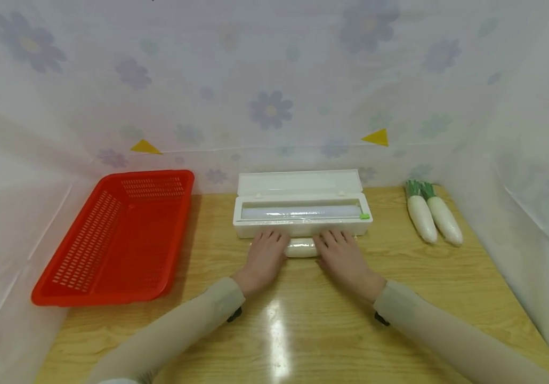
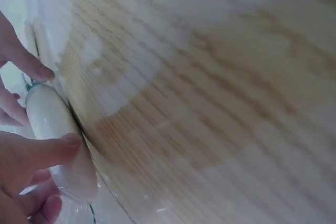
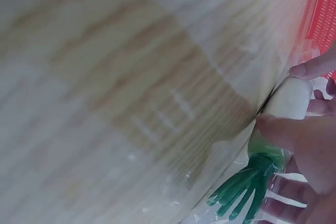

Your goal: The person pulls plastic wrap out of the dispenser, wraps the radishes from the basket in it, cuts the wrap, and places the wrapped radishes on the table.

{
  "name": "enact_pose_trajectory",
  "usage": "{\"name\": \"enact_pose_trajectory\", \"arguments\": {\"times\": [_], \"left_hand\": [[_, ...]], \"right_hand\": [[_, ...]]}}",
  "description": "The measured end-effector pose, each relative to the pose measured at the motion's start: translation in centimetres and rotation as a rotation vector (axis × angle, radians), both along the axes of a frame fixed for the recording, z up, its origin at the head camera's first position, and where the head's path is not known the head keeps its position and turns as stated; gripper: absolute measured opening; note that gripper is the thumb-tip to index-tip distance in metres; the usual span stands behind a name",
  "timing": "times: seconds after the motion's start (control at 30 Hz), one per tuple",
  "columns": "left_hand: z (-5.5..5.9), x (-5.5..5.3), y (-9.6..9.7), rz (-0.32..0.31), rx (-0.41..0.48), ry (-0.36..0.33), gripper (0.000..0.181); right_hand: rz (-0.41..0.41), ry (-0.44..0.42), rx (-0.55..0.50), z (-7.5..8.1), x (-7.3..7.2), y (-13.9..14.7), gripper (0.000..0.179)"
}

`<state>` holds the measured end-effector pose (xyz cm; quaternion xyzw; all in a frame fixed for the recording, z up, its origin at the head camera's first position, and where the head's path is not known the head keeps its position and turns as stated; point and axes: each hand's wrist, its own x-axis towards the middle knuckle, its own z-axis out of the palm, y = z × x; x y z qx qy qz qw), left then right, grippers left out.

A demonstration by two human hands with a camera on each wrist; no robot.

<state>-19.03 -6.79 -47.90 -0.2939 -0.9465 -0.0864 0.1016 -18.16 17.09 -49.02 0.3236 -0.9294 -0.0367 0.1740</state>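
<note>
A white radish lies crosswise in front of a white cling film box, with shiny clear film around it. My left hand grips one end; my right hand grips the other. The left wrist view shows my left thumb on the near side of the radish, fingers around the far side. Green leaves stick out past my right hand in the right wrist view, with loose film around them. The box's lid stands raised, exposing a film roll inside.
A red plastic basket stands on the left of the wooden table. Two white radishes with green tops lie at the right. A flowered white curtain surrounds the back and sides. A green slider sits on the box's right end.
</note>
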Motion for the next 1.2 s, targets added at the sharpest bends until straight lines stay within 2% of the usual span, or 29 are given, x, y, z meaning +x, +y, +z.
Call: {"name": "enact_pose_trajectory", "arguments": {"times": [0.13, 0.4, 0.6, 0.77, 1.03, 1.1, 1.2], "left_hand": [[-0.2, -0.1, -0.1, 0.013, 0.004, 0.020, 0.031], [-0.3, 0.0, -0.3, 0.014, 0.025, -0.004, 0.035], [-0.4, -0.2, -0.6, 0.000, 0.060, -0.011, 0.040], [-0.4, -0.1, -0.7, -0.007, 0.037, 0.011, 0.039], [-0.5, 0.0, -0.5, -0.010, 0.044, 0.023, 0.034], [-0.5, 0.0, -0.6, -0.011, 0.055, 0.013, 0.035], [-0.5, -0.1, -0.6, -0.016, 0.071, 0.002, 0.035]], "right_hand": [[-0.008, 0.003, -0.026, -0.2, -0.2, -0.1, 0.046], [0.004, -0.024, -0.168, -0.2, -0.2, 0.1, 0.027], [0.029, -0.020, -0.200, -0.1, -0.4, 0.4, 0.030], [0.045, -0.007, -0.210, -0.3, -0.5, 0.7, 0.039], [0.114, -0.088, -0.323, -0.2, -0.2, 1.8, 0.047], [0.142, -0.067, -0.369, 0.0, -0.5, 2.3, 0.046], [0.179, 0.015, -0.430, 0.6, -1.2, 3.6, 0.044]]}}
